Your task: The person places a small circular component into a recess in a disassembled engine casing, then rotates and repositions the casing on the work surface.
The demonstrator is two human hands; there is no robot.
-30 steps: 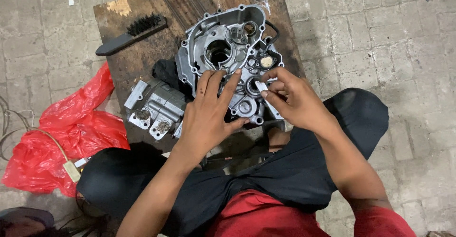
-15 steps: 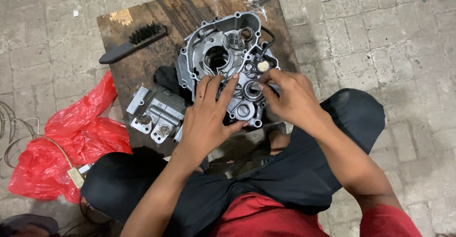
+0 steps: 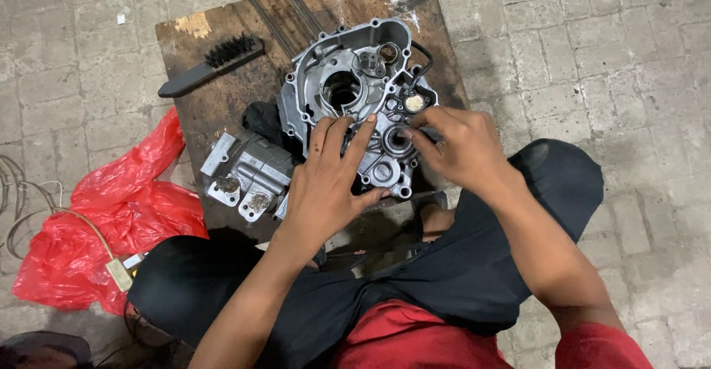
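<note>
Paved floor, wooden counter (image 3: pixel 222 110) | left hand (image 3: pixel 326 184) flat, fingers spread, steadying crankcase (image 3: pixel 348 91) | right hand (image 3: pixel 459 147) fingers pinched at bearing seat (image 3: pixel 396 141), content unclear | step: likely seating part; next: firm, square pressure.

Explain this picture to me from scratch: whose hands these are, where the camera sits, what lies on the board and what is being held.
The camera is worn on the person's head and looks down, so both hands are their own, reaching out over their knees. They sit at a dark wooden board on a brick floor. On it lies a grey metal engine case, open side up. The left hand rests flat on its near edge. The right hand pinches something small at a round hole in the case; what it is cannot be made out. Also on the board: a black brush, thin metal rods and a smaller metal part. A red plastic bag lies on the floor to the left.
</note>
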